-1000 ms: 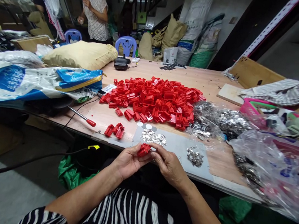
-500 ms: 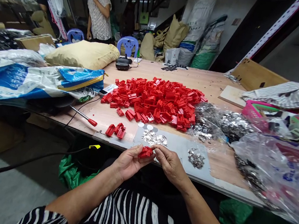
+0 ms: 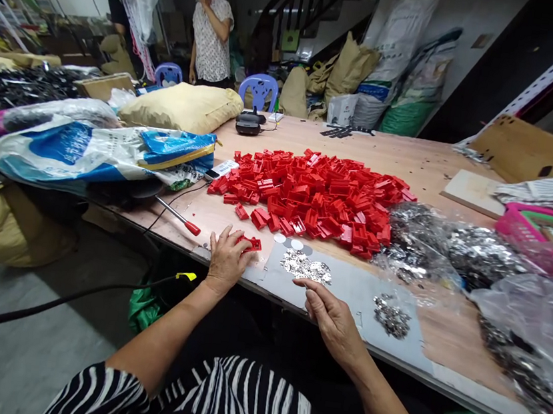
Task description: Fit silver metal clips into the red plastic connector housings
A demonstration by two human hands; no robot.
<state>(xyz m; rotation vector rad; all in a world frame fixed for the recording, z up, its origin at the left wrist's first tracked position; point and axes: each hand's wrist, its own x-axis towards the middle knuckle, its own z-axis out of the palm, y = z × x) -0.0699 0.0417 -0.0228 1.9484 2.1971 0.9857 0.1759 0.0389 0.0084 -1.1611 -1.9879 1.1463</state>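
Observation:
My left hand [image 3: 227, 258] rests at the table's front edge, its fingers spread over a small group of red plastic parts [image 3: 254, 244]. The hand covers most of this group. My right hand [image 3: 331, 314] hovers by the near side of a pile of small flat metal pieces [image 3: 305, 266], index finger stretched out and the other fingers curled; nothing shows in it. Both piles of metal lie on a grey sheet [image 3: 346, 293], the second being darker small metal pieces [image 3: 391, 315] right of my right hand. Behind them spreads a large heap of red plastic parts [image 3: 315, 195].
A red-tipped metal lever [image 3: 192, 227] sticks out at the left, near a blue-and-white sack [image 3: 72, 148]. Clear bags of metal pieces [image 3: 418, 241] and a pink basket [image 3: 530, 235] stand right. A person [image 3: 213, 31] stands beyond the table near a purple chair [image 3: 259, 91].
My left hand has moved left and forward from in front of me, where it held a red plastic part, onto the small red group. My right hand has parted from it. The view has turned left.

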